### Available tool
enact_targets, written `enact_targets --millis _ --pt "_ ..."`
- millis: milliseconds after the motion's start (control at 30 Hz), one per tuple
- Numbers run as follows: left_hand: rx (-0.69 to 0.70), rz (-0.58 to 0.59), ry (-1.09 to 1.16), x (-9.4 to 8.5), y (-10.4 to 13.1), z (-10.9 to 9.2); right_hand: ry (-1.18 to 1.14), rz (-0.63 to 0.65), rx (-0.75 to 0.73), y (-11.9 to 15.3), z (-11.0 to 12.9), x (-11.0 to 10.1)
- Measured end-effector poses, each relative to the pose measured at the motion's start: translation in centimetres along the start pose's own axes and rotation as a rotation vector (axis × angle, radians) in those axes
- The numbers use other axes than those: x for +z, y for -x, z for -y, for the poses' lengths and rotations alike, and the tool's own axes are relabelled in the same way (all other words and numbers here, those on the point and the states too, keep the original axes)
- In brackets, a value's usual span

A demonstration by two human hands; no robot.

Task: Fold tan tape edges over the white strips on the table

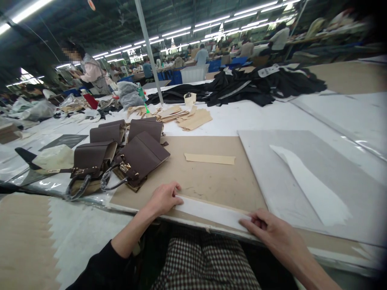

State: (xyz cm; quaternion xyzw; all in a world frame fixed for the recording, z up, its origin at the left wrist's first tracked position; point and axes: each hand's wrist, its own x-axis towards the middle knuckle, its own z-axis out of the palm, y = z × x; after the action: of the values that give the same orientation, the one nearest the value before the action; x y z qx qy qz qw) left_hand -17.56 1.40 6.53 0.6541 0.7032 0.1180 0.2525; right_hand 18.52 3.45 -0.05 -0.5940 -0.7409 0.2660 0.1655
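A long white strip lies along the near edge of the brown board, with a thin tan edge showing along its far side. My left hand pinches the strip's left end between thumb and fingers. At the right end, my right hand grips it with the thumb on top and the fingers curled. Farther up the board lies a short tan strip, apart from both hands. Left of my left hand, several dark brown handbags with wrapped handles are heaped together.
A grey sheet at right carries a curved white piece. Tan paper pieces and a pile of black fabric lie at the back. A metal pole rises beyond the bags. A co-worker stands at far left.
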Motion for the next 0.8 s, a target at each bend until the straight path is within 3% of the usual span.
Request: enact_targets --millis 133,233,367,467,600,800 --pt "-0.003 0.010 -0.078 -0.1 0.2 -0.5 0.010 0.004 -0.031 0.1 0.3 -0.1" --pt "0.010 0.013 -0.140 0.0 0.7 -1.0 0.020 -0.072 -0.081 0.4 1.0 -0.4" --pt "0.061 -0.054 -0.233 0.8 1.9 -1.8 0.047 -0.155 -0.299 0.8 2.0 -0.4" --pt "0.290 -0.129 -0.411 2.0 2.6 -2.0 0.116 -0.119 -0.505 0.9 1.9 -0.1" --pt "0.688 -0.146 -0.500 4.2 3.5 -1.3 0.151 -0.097 -0.612 1.0 1.3 0.0" --pt "0.749 -0.289 -0.510 5.7 4.4 0.2 0.127 -0.019 -0.623 1.1 1.3 -1.6"
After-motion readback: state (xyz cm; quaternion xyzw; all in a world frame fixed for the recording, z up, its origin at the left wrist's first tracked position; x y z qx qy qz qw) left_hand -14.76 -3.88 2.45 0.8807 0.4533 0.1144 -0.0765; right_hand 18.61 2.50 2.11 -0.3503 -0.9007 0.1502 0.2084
